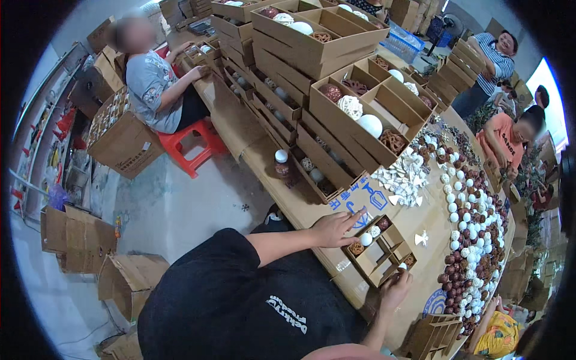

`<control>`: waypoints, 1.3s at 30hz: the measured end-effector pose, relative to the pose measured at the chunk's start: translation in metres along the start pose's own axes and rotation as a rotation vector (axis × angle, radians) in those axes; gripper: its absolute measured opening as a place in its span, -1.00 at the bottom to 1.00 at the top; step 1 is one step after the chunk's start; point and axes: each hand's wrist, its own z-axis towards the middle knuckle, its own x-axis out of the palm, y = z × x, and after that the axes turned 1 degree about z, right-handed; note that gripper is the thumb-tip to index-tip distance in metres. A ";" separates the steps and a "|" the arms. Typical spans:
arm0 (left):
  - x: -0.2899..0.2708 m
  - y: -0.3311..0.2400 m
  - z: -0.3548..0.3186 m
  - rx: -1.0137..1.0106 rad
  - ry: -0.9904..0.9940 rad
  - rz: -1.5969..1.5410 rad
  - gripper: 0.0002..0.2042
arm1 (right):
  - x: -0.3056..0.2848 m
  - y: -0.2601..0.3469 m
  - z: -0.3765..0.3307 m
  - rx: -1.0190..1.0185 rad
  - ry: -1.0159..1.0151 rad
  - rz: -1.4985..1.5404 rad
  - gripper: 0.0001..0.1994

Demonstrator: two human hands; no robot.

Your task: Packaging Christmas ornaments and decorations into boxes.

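A small brown cardboard divided box (373,271) lies on the table before me. Along its left side sit a brown wicker ball (357,248), a smooth white ball (366,239), a white woven ball (375,231) and a dark red ball (384,223). My left hand (335,230) rests at the box's left edge, fingers spread, holding nothing. At the near right corner, my right hand (395,289) pinches a small white ball (402,266) at its fingertips. Another brown wicker ball (410,260) sits beside it in the box.
Stacked divided boxes (360,123) with balls rise beyond my hands. A heap of white ornaments (403,179) and a long pile of mixed balls (471,240) lie to the right. An unfilled divider box (433,336) stands near right. Co-workers sit and stand around the table.
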 end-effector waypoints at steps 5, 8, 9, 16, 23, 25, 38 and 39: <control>0.001 0.003 0.000 -0.021 0.015 -0.010 -0.07 | -0.005 0.010 0.003 0.011 -0.015 0.046 -0.77; -0.005 0.002 0.000 -0.021 0.034 -0.043 -0.08 | 0.000 0.004 0.002 -0.054 -0.120 0.016 -0.79; -0.005 0.004 0.001 -0.006 0.025 -0.033 -0.08 | 0.003 0.005 0.001 -0.067 -0.131 -0.001 -0.78; -0.001 0.004 -0.002 -0.036 0.003 0.000 -0.18 | 0.002 0.005 -0.002 -0.019 -0.063 -0.004 -0.82; 0.014 0.009 0.002 0.106 -0.109 0.061 -0.21 | 0.000 0.000 0.005 -0.072 -0.047 -0.077 -0.79; 0.006 0.004 0.003 0.070 -0.035 0.085 -0.23 | -0.003 0.009 0.008 -0.072 -0.067 -0.080 -0.81; -0.008 -0.003 0.021 -0.055 0.094 -0.061 -0.24 | -0.020 0.007 0.017 -0.064 -0.020 -0.071 -0.87; -0.020 -0.008 0.022 -0.113 0.113 0.002 -0.24 | -0.025 0.005 0.019 -0.104 0.028 -0.051 -0.87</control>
